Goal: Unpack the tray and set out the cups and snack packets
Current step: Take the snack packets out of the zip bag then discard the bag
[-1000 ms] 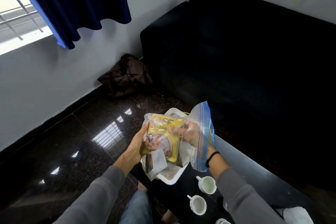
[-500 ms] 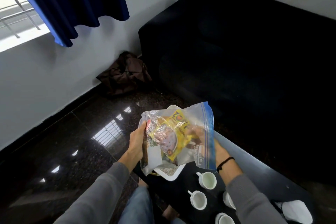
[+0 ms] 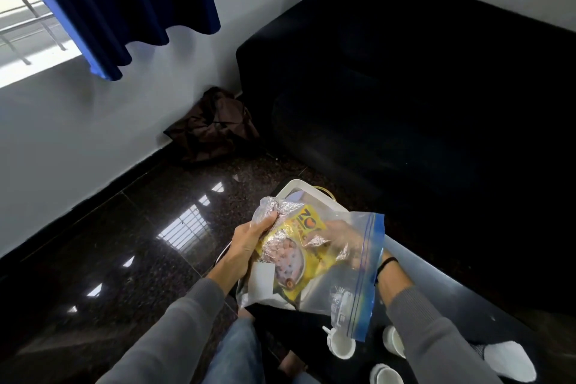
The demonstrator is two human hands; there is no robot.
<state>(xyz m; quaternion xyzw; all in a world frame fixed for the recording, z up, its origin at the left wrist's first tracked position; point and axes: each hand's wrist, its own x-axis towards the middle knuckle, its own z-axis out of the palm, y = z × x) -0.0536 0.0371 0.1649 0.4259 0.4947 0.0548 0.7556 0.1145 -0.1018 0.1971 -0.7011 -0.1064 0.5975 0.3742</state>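
Your hands on the snack bag
Your left hand (image 3: 246,246) grips the clear zip bag (image 3: 314,262); your right hand (image 3: 343,243) seems inside it, at the yellow snack packet (image 3: 296,256), above the white tray (image 3: 299,187)

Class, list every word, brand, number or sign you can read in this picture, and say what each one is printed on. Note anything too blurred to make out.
"ZO", large black letters, cut off by a fold: on the yellow snack packet inside the clear zip bag.
A second line below it on the packet: too crumpled and blurred to read.
White label in the bag: no legible text.
Faint white print low on the bag: too blurred.
Cups: no markings visible.
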